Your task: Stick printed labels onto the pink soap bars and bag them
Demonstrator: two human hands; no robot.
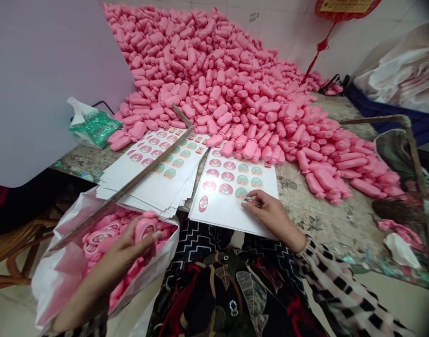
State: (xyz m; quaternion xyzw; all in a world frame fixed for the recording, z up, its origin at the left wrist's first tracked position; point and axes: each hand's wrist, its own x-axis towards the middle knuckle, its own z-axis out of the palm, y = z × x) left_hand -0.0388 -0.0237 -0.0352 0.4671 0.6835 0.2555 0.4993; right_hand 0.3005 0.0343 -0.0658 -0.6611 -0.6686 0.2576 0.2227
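My left hand (133,243) is closed around a small pink plastic bottle (145,228) with an oval label on its front. It is over a white bag (65,262) full of similar pink bottles, several of them labelled. My right hand (266,210) rests on a sticker sheet (217,210), thumb and forefinger pinched together at the lower row. A small coloured sticker (256,202) shows between those fingers, partly hidden. Pink and green round stickers line this sheet, and one oval pink sticker (203,204) sits at its lower left.
A big heap of pink bottles (214,70) covers the back of the worn table (291,187). More sticker sheets (144,187) lie left under a metal bar (140,173). A green tissue pack (95,128) stands at the left; another metal frame (410,150) rises at the right.
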